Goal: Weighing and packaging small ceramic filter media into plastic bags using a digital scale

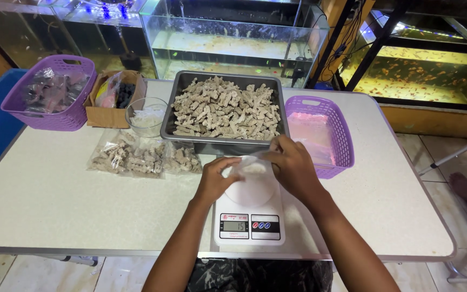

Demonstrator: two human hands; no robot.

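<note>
Fish tanks [233,38] are seen behind a white table [55,200]. A steel tray [225,108] heaped with grey media is set at the middle, two filled bags [144,158] beside it. On the scale [249,219] a clear bag [252,173] is held open, pinched by the left hand [217,178] and right hand [293,165]; little has been loaded, most filling is left.

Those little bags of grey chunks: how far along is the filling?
Done: filled bags lie left of the scale. In hand: the left hand and right hand hold a nearly empty clear bag over the scale. Left: the metal tray is heaped with chunks.
</note>
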